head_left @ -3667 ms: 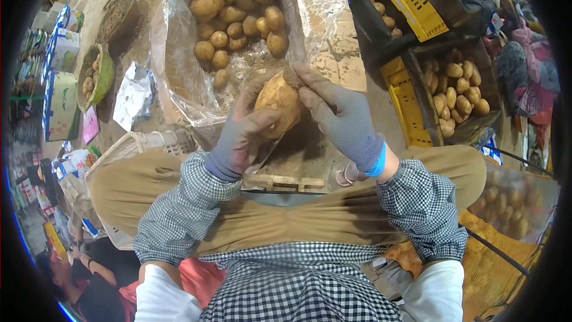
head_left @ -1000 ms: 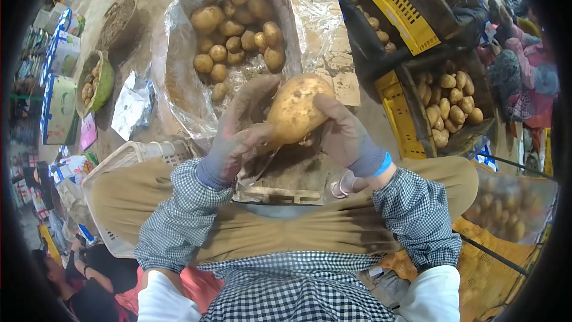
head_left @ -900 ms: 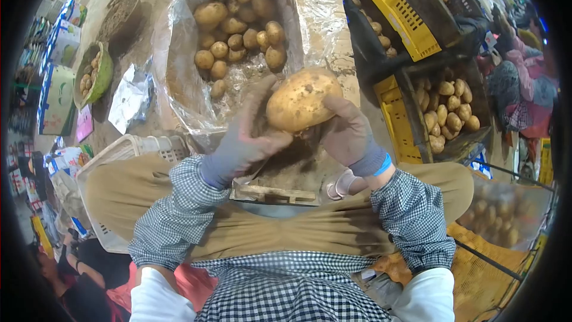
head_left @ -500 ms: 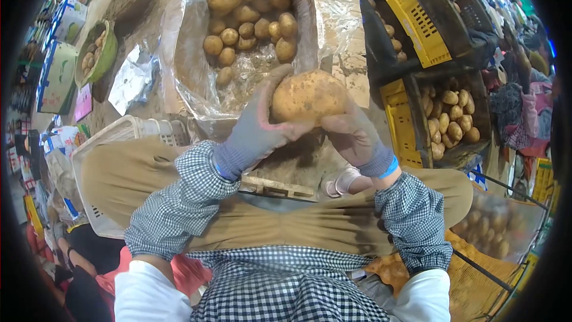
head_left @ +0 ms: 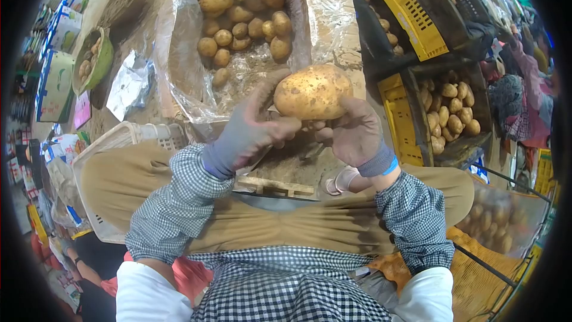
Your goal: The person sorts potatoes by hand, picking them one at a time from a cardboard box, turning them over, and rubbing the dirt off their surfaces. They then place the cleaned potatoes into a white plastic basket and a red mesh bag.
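A large, soil-speckled potato (head_left: 314, 91) is held up between my two gloved hands, over the near edge of a plastic-lined cardboard box (head_left: 331, 18). My left hand (head_left: 250, 131) grips its left side, fingers curled below it. On the lower right, my right hand (head_left: 359, 134) supports it with the fingers bent underneath. Both gloves are grey and dirt-stained. Inside the box, beyond my hands, lie several smaller potatoes (head_left: 240, 30) with loose soil on the liner. The undersides of the fingers are partly hidden.
To the right, a black-and-yellow crate (head_left: 400, 116) holds potatoes, with another yellow-sided crate (head_left: 411, 9) behind it. A white plastic basket (head_left: 98, 149) stands by my left knee. Farther left are a green basket (head_left: 106, 62) and crumpled plastic (head_left: 128, 86). A wooden pallet (head_left: 274, 186) lies below my hands.
The potato has risen slightly and turned in my hands, its face now more brightly lit. My left hand has shifted a little left, and the view has tilted slightly.
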`<state>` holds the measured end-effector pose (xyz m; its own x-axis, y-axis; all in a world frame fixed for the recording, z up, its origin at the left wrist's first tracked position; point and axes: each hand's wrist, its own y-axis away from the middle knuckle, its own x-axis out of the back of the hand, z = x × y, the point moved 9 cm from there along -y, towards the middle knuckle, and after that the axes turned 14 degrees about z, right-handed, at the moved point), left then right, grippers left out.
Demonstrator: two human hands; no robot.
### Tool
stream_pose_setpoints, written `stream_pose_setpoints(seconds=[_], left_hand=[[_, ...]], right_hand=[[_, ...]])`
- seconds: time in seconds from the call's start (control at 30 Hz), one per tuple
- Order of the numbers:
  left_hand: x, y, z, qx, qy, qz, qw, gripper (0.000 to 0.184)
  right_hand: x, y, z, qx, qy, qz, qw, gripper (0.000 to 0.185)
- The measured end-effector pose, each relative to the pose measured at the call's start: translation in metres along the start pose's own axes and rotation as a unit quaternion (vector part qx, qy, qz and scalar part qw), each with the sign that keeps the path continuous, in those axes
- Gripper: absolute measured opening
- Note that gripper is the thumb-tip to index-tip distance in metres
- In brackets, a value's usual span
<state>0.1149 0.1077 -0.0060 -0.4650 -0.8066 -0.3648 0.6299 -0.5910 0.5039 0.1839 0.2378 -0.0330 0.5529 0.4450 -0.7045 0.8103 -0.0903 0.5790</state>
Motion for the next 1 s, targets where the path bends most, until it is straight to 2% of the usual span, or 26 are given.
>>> stream_pose_setpoints(seconds=[0.07,0.1,0.13,0.2,0.23,0.27,0.3,0.33,0.37,0.4,0.47,0.5,0.53,0.57,0.6,0.63,0.67,0.7,0.73,0.77,0.8,0.83,0.87,0.9,0.97,1.0], left_hand=[[-0.012,0.002,0.025,-0.250,-0.149,0.000,0.957,0.080],[-0.012,0.002,0.026,-0.250,-0.150,0.000,0.957,0.080],[-0.011,0.000,0.019,-0.206,-0.179,0.008,0.962,0.083],[-0.013,-0.004,0.005,-0.162,-0.213,0.016,0.963,0.087],[-0.023,-0.008,-0.006,-0.133,-0.060,-0.005,0.989,0.089],[-0.033,-0.011,-0.010,-0.102,0.093,-0.026,0.990,0.090],[-0.038,-0.018,-0.005,-0.119,0.043,-0.018,0.992,0.089],[-0.042,-0.025,0.000,-0.135,-0.007,-0.009,0.991,0.088],[-0.040,-0.040,0.010,-0.180,-0.133,0.013,0.975,0.085],[-0.037,-0.059,0.022,-0.186,-0.135,0.011,0.973,0.085],[-0.004,-0.118,0.034,-0.077,-0.013,0.083,0.993,0.072],[0.018,-0.155,0.036,-0.082,-0.004,0.088,0.993,0.066],[0.043,-0.198,0.031,-0.089,0.006,0.092,0.992,0.061],[0.071,-0.234,0.021,-0.073,-0.088,0.180,0.977,0.056],[0.097,-0.271,-0.001,-0.023,-0.081,0.178,0.980,0.059],[0.120,-0.306,-0.013,-0.053,-0.187,0.223,0.955,0.061],[0.125,-0.329,-0.009,-0.139,-0.320,0.259,0.901,0.067],[0.119,-0.343,-0.003,-0.219,-0.442,0.287,0.821,0.074],[0.098,-0.342,-0.001,-0.143,-0.443,0.239,0.852,0.096],[0.087,-0.353,-0.006,-0.139,-0.444,0.236,0.853,0.096],[0.089,-0.360,-0.008,-0.117,-0.493,0.319,0.801,0.094],[0.096,-0.361,-0.008,-0.094,-0.535,0.399,0.739,0.093],[0.098,-0.361,-0.003,-0.161,-0.500,0.415,0.743,0.074],[0.109,-0.372,-0.007,-0.156,-0.499,0.413,0.745,0.074],[0.124,-0.396,-0.010,-0.235,-0.386,0.319,0.833,0.083],[0.132,-0.403,-0.028,-0.155,-0.168,0.228,0.946,0.069]], right_hand=[[0.001,0.003,-0.001,-0.015,-0.016,-0.015,1.000,0.036],[-0.001,0.004,0.001,-0.031,-0.031,-0.031,0.999,0.037],[-0.003,0.006,0.002,-0.031,-0.032,-0.031,0.999,0.037],[0.002,0.008,0.000,0.023,0.045,0.032,0.998,0.038],[0.001,0.010,0.001,0.026,0.040,0.028,0.998,0.038],[0.007,0.011,-0.006,0.072,0.099,0.065,0.990,0.040],[0.009,0.010,-0.016,0.120,0.158,0.101,0.975,0.041],[0.017,0.008,-0.027,0.111,0.091,0.130,0.981,0.042],[0.025,0.005,-0.039,0.105,0.022,0.158,0.981,0.043],[0.047,-0.001,-0.054,0.089,-0.045,0.150,0.984,0.043],[0.080,0.009,-0.109,0.193,-0.123,0.208,0.951,0.040],[0.096,0.021,-0.137,0.265,-0.121,0.270,0.918,0.037],[0.117,0.025,-0.157,0.286,-0.136,0.260,0.912,0.034],[0.163,0.027,-0.179,0.334,-0.173,0.316,0.871,0.031],[0.195,0.032,-0.190,0.348,-0.239,0.358,0.833,0.033],[0.238,0.036,-0.202,0.359,-0.267,0.383,0.808,0.034],[0.280,0.039,-0.213,0.369,-0.293,0.408,0.782,0.035],[0.294,0.044,-0.217,0.374,-0.316,0.405,0.772,0.034],[0.332,0.053,-0.227,0.398,-0.331,0.410,0.751,0.034],[0.342,0.054,-0.230,0.409,-0.336,0.416,0.739,0.034],[0.352,0.056,-0.233,0.420,-0.342,0.422,0.727,0.034],[0.330,0.059,-0.223,0.396,-0.361,0.464,0.705,0.031],[0.310,0.060,-0.210,0.372,-0.380,0.504,0.681,0.028],[0.299,0.057,-0.206,0.372,-0.377,0.509,0.679,0.028],[0.266,0.046,-0.210,0.383,-0.159,0.502,0.759,0.032],[0.230,0.037,-0.208,0.399,-0.086,0.463,0.787,0.036]])
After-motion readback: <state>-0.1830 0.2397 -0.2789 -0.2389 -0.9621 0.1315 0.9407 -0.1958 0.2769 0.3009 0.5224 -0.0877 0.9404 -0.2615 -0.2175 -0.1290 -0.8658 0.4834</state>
